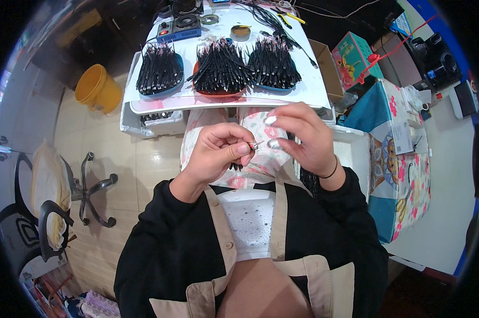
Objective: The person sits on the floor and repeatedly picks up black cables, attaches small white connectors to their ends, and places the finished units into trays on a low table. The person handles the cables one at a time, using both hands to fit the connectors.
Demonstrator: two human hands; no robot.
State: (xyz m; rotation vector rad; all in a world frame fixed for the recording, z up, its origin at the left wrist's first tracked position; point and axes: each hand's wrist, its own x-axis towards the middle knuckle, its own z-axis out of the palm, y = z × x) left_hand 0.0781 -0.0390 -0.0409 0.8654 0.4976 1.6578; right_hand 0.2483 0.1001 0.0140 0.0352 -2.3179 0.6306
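Observation:
Over my lap, my left hand [216, 152] is closed with thumb and forefinger pinching a cable. Its thin red and pale wire ends [256, 144] stick out toward the right, and black cable ends [236, 166] show below the fist. Beside these wires hovers my right hand [309, 139], thumb and fingers apart, with white tips on thumb and forefinger and nothing visible between them. Ahead on the white table [316, 95], black cables stand bunched in three trays: a left blue tray [160, 96], a middle orange-red tray [218, 95] and a right blue tray [276, 88].
At the table's back are a blue box device [180, 34], a round tin [240, 34], yellow-handled pliers [294, 18] and loose black cables [271, 21]. A yellow bucket [98, 89] and a wheeled chair [86, 191] stand left. White foam boxes [350, 139] flank my legs.

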